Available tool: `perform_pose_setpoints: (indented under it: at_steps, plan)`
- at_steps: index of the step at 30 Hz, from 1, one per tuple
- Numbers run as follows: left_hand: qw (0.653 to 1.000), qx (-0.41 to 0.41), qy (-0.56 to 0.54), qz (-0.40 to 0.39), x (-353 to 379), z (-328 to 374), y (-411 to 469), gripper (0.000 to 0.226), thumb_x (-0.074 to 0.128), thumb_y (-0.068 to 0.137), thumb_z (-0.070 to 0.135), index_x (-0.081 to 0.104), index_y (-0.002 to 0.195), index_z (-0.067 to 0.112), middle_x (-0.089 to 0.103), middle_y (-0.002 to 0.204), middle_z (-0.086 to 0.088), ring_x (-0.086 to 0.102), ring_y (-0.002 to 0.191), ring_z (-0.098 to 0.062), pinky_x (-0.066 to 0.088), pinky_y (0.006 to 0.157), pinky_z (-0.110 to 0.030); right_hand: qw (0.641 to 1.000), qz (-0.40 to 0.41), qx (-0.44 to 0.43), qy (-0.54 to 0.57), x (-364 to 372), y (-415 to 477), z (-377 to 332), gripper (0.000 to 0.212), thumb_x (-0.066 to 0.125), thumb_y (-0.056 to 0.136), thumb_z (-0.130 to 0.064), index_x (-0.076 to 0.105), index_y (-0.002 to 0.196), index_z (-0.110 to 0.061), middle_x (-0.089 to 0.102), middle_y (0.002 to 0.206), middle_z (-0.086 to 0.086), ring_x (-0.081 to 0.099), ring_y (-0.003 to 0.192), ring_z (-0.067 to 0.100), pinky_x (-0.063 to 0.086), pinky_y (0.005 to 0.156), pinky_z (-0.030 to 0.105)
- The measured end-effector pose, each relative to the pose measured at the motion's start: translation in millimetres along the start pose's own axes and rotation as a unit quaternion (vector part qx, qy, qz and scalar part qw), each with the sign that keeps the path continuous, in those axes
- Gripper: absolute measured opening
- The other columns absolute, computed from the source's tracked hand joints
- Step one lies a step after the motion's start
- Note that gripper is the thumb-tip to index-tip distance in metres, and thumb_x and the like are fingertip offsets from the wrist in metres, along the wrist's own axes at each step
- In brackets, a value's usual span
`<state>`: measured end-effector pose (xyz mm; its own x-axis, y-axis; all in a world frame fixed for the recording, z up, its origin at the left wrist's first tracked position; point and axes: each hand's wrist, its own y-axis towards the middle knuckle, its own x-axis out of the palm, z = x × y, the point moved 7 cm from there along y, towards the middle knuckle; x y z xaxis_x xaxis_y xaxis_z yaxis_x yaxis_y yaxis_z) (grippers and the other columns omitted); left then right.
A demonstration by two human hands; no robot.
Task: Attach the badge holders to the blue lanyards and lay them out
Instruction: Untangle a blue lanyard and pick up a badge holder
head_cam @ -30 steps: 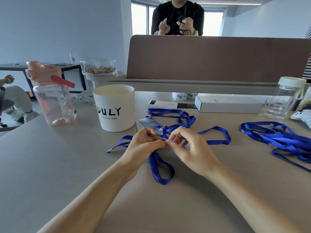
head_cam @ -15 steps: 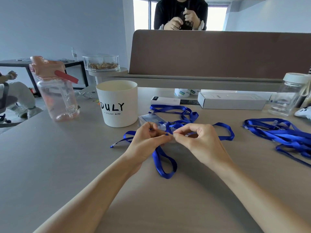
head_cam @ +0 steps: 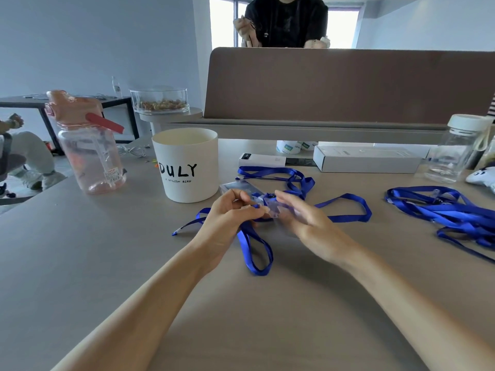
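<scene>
Mid-tabletop (head_cam: 80, 263), head view: both hands meet just in front of white cup (head_cam: 187, 167); forearms come in from bottom edge
L hand (head_cam: 227, 218): fingers curled; thumb & fingertips pinching end of blue lanyard (head_cam: 254, 245)
R hand (head_cam: 302, 218): fingers nearly straight, blurred; tips at badge holder (head_cam: 272, 207)
Badge holder: clear, small, up btwn the two hands, at the lanyard end; clipped on or not, can't tell
Blue lanyard: loops lie on tabletop under & behind hands; one loop nearer the person, one out to the R
Spare holders (head_cam: 235, 186): flat clear stack just beside cup, behind L hand
Lanyard pile (head_cam: 450, 210): far R, well apart from hands
Others: pink bottle (head_cam: 88, 145) L of cup; white box (head_cam: 367, 162) & clear jar (head_cam: 452, 151) w/ white lid at back R
</scene>
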<state>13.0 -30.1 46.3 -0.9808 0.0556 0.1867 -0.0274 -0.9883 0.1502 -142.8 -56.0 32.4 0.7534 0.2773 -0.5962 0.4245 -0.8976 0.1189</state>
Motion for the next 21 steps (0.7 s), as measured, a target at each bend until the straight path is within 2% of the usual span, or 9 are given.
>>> perform_pose_setpoints:
  at_steps: [1,2,4,5,8,11,14,17,21]
  plan:
    - [1.000,0.001,-0.004,0.003,-0.9,-0.7,0.9,0.023,0.061,0.085,-0.008,0.048,0.084,0.011,0.068,0.088,-0.016,0.068,0.091,-0.031,0.048,0.067,-0.027,1.000,0.001,0.004,-0.004,1.2,0.5,2.7,0.040,0.044,0.090,-0.066,0.038,0.130,-0.066,0.044,0.144,-0.026,0.030,0.142,0.009,0.028,0.116,0.047]
    - [1.000,0.002,-0.011,0.005,-1.4,-0.9,1.0,0.023,0.061,0.085,-0.007,0.048,0.084,0.011,0.068,0.091,-0.019,0.068,0.094,-0.034,0.049,0.066,-0.026,1.000,0.013,-0.002,0.003,0.1,0.1,3.0,0.037,0.045,0.090,-0.065,0.045,0.127,-0.062,0.050,0.139,-0.024,0.038,0.137,0.008,0.032,0.114,0.045]
    - [1.000,0.000,-0.018,0.014,-2.6,-0.9,0.9,0.020,0.062,0.086,-0.005,0.049,0.087,0.010,0.068,0.095,-0.022,0.069,0.092,-0.032,0.050,0.064,-0.025,0.997,0.061,-0.028,0.030,-7.4,-2.7,-2.9,0.028,0.055,0.094,-0.046,0.058,0.122,-0.044,0.060,0.122,-0.015,0.056,0.116,0.003,0.044,0.104,0.033]
    - [1.000,-0.004,-0.009,0.024,-3.7,-1.7,0.7,0.019,0.063,0.086,-0.002,0.050,0.089,0.010,0.068,0.093,-0.020,0.070,0.086,-0.027,0.050,0.063,-0.025,0.995,0.087,-0.041,0.028,-12.2,-5.0,-6.0,0.026,0.059,0.095,-0.037,0.059,0.121,-0.038,0.061,0.115,-0.012,0.058,0.108,0.002,0.047,0.097,0.027]
    - [0.987,-0.002,0.128,0.098,-13.1,-4.5,0.3,0.017,0.068,0.085,0.006,0.054,0.091,0.011,0.067,0.084,-0.008,0.060,0.066,-0.012,0.047,0.060,-0.023,0.989,0.140,-0.052,0.008,-22.3,-8.0,-7.2,0.027,0.062,0.093,-0.024,0.061,0.118,-0.035,0.059,0.104,-0.014,0.055,0.094,0.005,0.045,0.080,0.019]
    - [0.947,0.037,0.280,0.152,-19.2,-0.4,0.7,0.015,0.068,0.083,0.011,0.056,0.086,0.021,0.065,0.081,0.002,0.053,0.062,-0.007,0.043,0.057,-0.017,0.987,0.157,-0.041,0.013,-25.1,-7.1,-4.6,0.027,0.062,0.093,-0.020,0.063,0.116,-0.033,0.060,0.100,-0.013,0.052,0.081,0.006,0.041,0.071,0.018]
    - [0.947,0.067,0.278,0.145,-16.7,3.5,-0.5,0.015,0.069,0.083,0.013,0.058,0.084,0.023,0.065,0.079,0.004,0.056,0.066,-0.009,0.046,0.058,-0.018,0.981,0.184,-0.045,-0.027,-27.3,-9.7,-6.8,0.028,0.062,0.092,-0.018,0.065,0.118,-0.029,0.061,0.104,-0.014,0.056,0.087,0.003,0.043,0.071,0.011]
    - [0.951,0.095,0.262,0.133,-11.8,9.9,-3.3,0.014,0.072,0.082,0.015,0.060,0.082,0.022,0.067,0.079,0.002,0.052,0.059,-0.009,0.047,0.060,-0.026,0.972,0.208,-0.091,-0.060,-25.9,-13.5,-17.2,0.024,0.065,0.090,-0.016,0.070,0.113,-0.022,0.063,0.108,-0.016,0.057,0.101,-0.005,0.039,0.082,0.002]
    - [0.957,0.132,0.242,0.091,-2.5,17.4,-7.6,0.012,0.073,0.082,0.010,0.062,0.082,0.015,0.066,0.075,0.002,0.052,0.055,0.001,0.043,0.057,-0.014,0.977,0.164,-0.137,-0.022,-16.5,-18.8,-34.0,0.023,0.070,0.088,-0.023,0.072,0.111,-0.023,0.069,0.102,-0.016,0.062,0.098,-0.002,0.045,0.083,0.008]
